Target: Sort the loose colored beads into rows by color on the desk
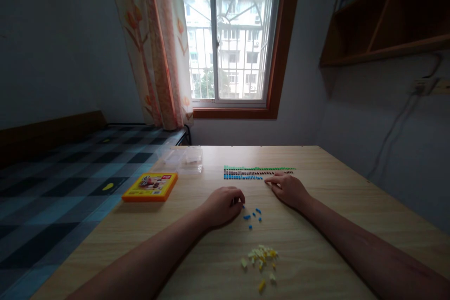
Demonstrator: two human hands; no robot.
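Three thin rows of tiny building bricks lie across the table: a green row [260,168], a dark brown row [249,173] and a shorter blue row [242,177]. My right hand [290,190] rests at the right end of the blue row, index finger stretched toward its last piece, with no brick visible in it. Left of a few loose blue bricks [247,217], my left hand [225,204] lies with its fingers curled inward; whatever they hold is hidden. Nearer to me is a small pile of yellow and cream bricks [262,254].
An orange-edged box [151,187] with a yellow printed top sits at the wooden table's [197,262] left edge. Behind it stand clear plastic trays [186,157]. A bed with a checked cover [52,197] adjoins on the left; a shelf [379,23] hangs on the right wall.
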